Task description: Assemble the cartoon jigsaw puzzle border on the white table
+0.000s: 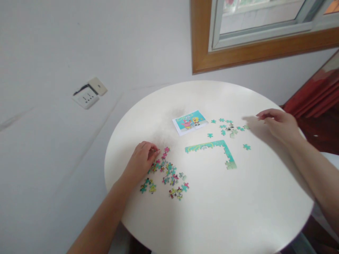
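My left hand (143, 158) is at the left side of the table, its thumb and forefinger pinched on what looks like a reddish puzzle piece, mostly hidden by the fingers. Just beside it lies a loose heap of mixed puzzle pieces (169, 169), pink, teal and yellow. My right hand (282, 123) hovers over the right edge, fingers loosely curled and thumb slightly apart, with nothing visible in them. To its left lie scattered teal pieces (223, 133). Between the hands, a joined puzzle border (217, 143) forms a corner, with a pale green end.
A cartoon picture card (192, 121) lies behind the joined border. The round white table (212, 218) stands against a white wall with a socket (86, 97). A wood-framed window (201, 46) is above, and a red curtain (315, 91) hangs at right.
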Action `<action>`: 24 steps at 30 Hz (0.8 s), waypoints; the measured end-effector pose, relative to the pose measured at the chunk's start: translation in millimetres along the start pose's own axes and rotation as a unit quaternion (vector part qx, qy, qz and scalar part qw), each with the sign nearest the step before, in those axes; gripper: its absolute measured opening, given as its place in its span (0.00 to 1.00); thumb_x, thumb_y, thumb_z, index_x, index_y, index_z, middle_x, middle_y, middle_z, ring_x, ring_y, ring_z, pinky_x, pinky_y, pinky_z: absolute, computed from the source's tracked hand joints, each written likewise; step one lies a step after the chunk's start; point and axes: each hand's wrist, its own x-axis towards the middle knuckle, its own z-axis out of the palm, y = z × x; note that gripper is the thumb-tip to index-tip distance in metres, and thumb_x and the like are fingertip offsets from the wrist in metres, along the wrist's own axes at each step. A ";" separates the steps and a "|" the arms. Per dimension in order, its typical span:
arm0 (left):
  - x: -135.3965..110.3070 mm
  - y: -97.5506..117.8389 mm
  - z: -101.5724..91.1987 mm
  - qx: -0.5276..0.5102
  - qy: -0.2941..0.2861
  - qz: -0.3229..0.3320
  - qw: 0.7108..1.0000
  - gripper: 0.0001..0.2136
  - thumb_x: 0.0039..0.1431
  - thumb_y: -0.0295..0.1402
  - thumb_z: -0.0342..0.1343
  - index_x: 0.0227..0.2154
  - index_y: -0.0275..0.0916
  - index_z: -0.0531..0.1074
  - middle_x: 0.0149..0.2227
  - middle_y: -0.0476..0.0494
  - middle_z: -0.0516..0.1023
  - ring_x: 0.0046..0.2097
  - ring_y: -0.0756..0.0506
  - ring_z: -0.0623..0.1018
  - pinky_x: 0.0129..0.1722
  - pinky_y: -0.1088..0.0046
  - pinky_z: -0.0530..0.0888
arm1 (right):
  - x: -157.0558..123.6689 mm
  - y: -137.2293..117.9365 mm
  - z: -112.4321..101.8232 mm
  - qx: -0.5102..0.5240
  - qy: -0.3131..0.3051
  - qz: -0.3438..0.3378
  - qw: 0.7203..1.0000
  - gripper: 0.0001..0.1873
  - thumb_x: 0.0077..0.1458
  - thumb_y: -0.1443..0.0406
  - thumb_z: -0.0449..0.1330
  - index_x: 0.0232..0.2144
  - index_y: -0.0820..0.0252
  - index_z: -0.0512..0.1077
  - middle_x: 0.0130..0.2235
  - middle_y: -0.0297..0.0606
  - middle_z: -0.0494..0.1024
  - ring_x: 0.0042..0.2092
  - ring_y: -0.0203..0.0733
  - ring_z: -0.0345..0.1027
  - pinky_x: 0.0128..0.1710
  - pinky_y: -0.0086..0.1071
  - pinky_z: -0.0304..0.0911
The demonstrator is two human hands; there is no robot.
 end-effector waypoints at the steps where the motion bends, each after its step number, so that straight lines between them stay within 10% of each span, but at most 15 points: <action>1: -0.1 0.3 -0.5 -0.002 0.004 -0.004 1.000 0.13 0.64 0.44 0.51 0.38 0.39 0.70 0.37 0.42 0.73 0.40 0.40 0.74 0.46 0.58 0.72 | 0.1 0.2 0.1 0.004 -0.001 -0.001 1.000 0.15 0.43 0.67 0.52 0.31 0.57 0.77 0.31 0.35 0.78 0.33 0.40 0.68 0.32 0.32 0.55; 24: 2.9 -8.9 2.2 -0.012 -0.008 -0.016 1.000 0.15 0.64 0.46 0.53 0.41 0.39 0.73 0.41 0.42 0.71 0.43 0.41 0.75 0.48 0.60 0.73 | -1.5 -5.1 -0.1 0.022 -0.003 0.030 0.999 0.14 0.42 0.68 0.53 0.30 0.57 0.77 0.33 0.36 0.79 0.37 0.42 0.71 0.35 0.32 0.59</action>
